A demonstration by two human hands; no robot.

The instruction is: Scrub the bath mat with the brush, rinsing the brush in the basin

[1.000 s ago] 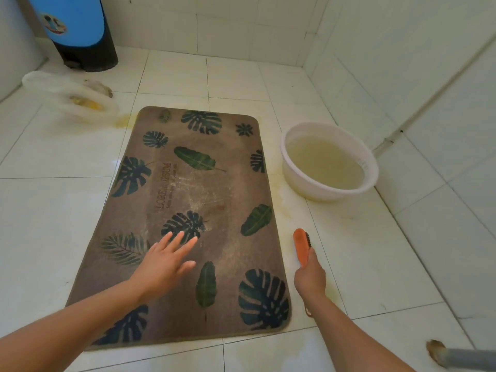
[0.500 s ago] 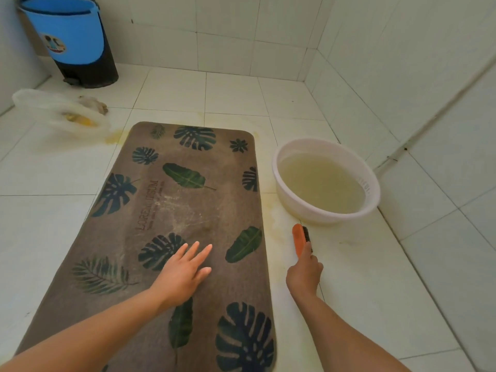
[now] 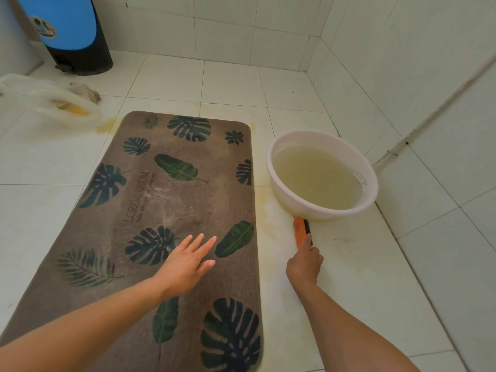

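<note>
Now: left hand [image 3: 188, 260] lying flat, fingers spread, on bath mat [image 3: 171, 210], probably pinning it against sliding. Right hand [image 3: 304, 263] gripping orange brush [image 3: 301, 230], bristles pointing toward basin [image 3: 322, 174] just beyond, likely for rinsing.

**Floor [image 3: 362, 277] condition**

Before you, the white tiles carry a brown leaf-print bath mat [image 3: 188, 200] lying flat, a white basin [image 3: 371, 183] of cloudy water just beside its right edge, a plastic bag [image 3: 40, 95] far left, and yellowish stains [image 3: 265, 208] between mat and basin.
</note>
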